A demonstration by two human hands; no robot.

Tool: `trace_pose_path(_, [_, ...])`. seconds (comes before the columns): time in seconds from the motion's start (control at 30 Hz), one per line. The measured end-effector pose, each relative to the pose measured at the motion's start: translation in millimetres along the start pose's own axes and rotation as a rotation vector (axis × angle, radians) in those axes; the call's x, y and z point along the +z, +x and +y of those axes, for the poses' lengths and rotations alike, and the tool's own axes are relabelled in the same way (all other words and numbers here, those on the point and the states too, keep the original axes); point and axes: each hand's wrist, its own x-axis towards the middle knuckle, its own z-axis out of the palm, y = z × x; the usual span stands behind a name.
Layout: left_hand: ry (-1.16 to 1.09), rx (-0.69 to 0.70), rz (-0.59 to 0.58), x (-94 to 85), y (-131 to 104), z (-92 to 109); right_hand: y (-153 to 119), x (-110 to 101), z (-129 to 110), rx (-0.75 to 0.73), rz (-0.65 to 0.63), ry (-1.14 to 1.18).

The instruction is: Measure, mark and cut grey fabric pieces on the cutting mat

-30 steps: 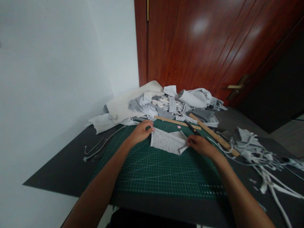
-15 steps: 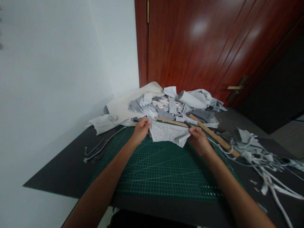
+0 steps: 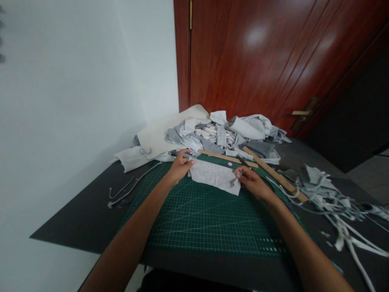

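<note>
A light grey piece of fabric (image 3: 212, 175) stretches between my two hands, low over the green cutting mat (image 3: 206, 227). My left hand (image 3: 180, 167) pinches its upper left corner between thumb and fingers. At the right end, the fingers of my right hand (image 3: 249, 180) are closed on the cloth, which is bunched there. Just beyond the right fingertips lies a dark, slim tool (image 3: 242, 160) whose kind I cannot make out. A small pink piece (image 3: 230, 164) shows on the mat behind the fabric.
A heap of grey and white fabric (image 3: 221, 136) lies at the back against the brown door (image 3: 237, 56). Two wooden rulers (image 3: 275, 174) rest in front of it. Cut strips and cords (image 3: 328, 194) cover the right side; thin cords (image 3: 133, 188) lie at left.
The fabric has come down and slightly nearer to me, and hangs flatter. My right hand has shifted a little left and down, uncovering the pink piece and more of the ruler.
</note>
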Motion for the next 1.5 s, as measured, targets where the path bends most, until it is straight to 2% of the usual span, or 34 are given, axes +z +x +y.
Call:
trace_pose_path(0.07, [-0.099, -0.064, -0.074, -4.6, -1, 8, -2, -7, -3, 0.013, -0.043, 0.124])
trace_pose_path(0.2, [-0.311, -0.161, -0.229, -9.6, -2, 17, -5, -14, -11, 0.141, -0.050, 0.437])
trace_pose_path(0.33, [-0.504, -0.199, -0.210, -8.7, 0, 22, -5, -17, -15, 0.132, -0.015, 0.638])
trace_pose_path(0.5, [-0.652, -0.151, -0.121, -5.4, 0, 24, -4, -12, -15, 0.082, 0.050, 0.663])
trace_pose_path(0.67, [-0.531, -0.101, -0.091, 2.2, 2, 11, -1, -2, -16, 0.115, 0.121, 0.623])
trace_pose_path(0.83, [-0.134, 0.043, 0.094, 15.2, 5, -2, 4, 11, -11, 0.130, 0.303, 0.532])
trace_pose_path(0.93, [0.068, 0.087, 0.123, 16.1, 5, -4, 5, 15, -6, 0.090, 0.295, 0.497])
trace_pose_path(1.07, [0.299, 0.288, 0.112, 10.9, 5, -2, 4, 17, -1, 0.049, 0.291, 0.475])
trace_pose_path(1.13, [0.273, 0.294, 0.066, 10.7, 4, -1, 4, 17, -2, 0.051, 0.320, 0.493])
trace_pose_path(1.23, [0.093, 0.159, -0.059, 16.1, 0, -3, 3, 19, -8, 0.056, 0.342, 0.565])
trace_pose_path(1.3, [0.005, 0.109, -0.103, 22.2, -3, -5, 1, 22, -13, 0.062, 0.342, 0.584])
trace_pose_path(1.43, [0.005, 0.151, -0.051, 31.1, -3, -10, -1, 30, -17, 0.158, 0.281, 0.510])
trace_pose_path(1.5, [0.060, 0.182, -0.017, 30.8, -1, -13, -1, 31, -17, 0.154, 0.307, 0.511])
